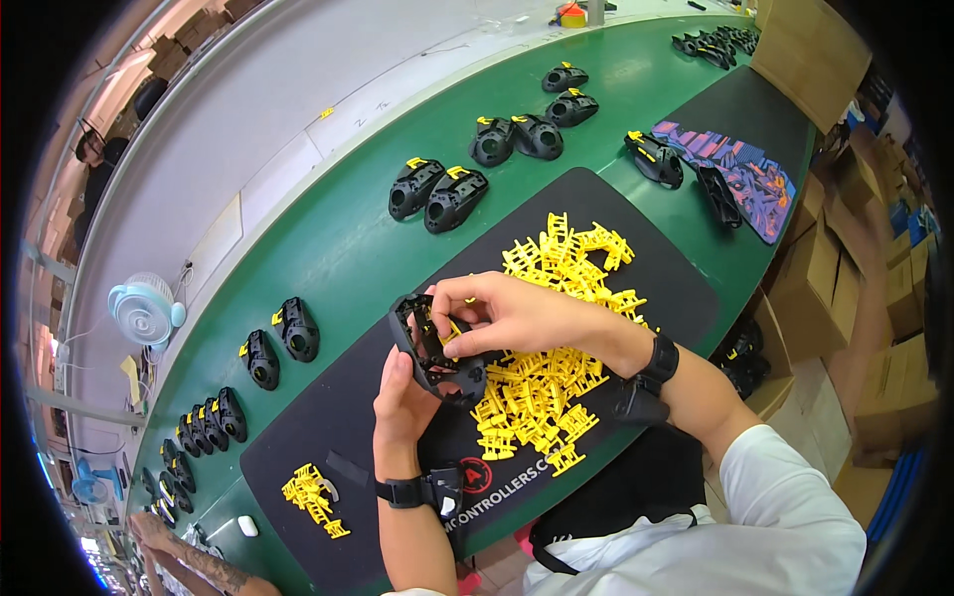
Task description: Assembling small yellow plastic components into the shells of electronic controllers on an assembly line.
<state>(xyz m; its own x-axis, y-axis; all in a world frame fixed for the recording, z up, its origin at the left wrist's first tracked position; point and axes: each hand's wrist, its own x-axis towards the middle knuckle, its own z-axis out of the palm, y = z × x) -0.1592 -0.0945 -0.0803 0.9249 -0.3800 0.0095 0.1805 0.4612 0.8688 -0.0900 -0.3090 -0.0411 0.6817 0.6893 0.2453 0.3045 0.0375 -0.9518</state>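
Observation:
My left hand (399, 402) grips a black plastic shell (459, 385), shaped like a computer mouse body, with its hollow inside turned up toward me. Over that opening, my right hand (512, 316) pinches a small yellow plastic part (453, 336) between thumb and fingers, at the inside of the shell. The fingers hide how far the part sits in. Beneath my right forearm, a heap of yellow ladder-like plastic parts (542, 397) lies on the black mat (343, 422). A smaller cluster of yellow parts (314, 497) rests at the mat's lower left.
Several black shells with yellow parts (455, 199) stand in groups along the green table (368, 268). A patterned mat (730, 169) lies at the far right near cardboard boxes (815, 288). A light-blue fan (146, 310) stands left; another person's arm (199, 558) reaches in at lower left.

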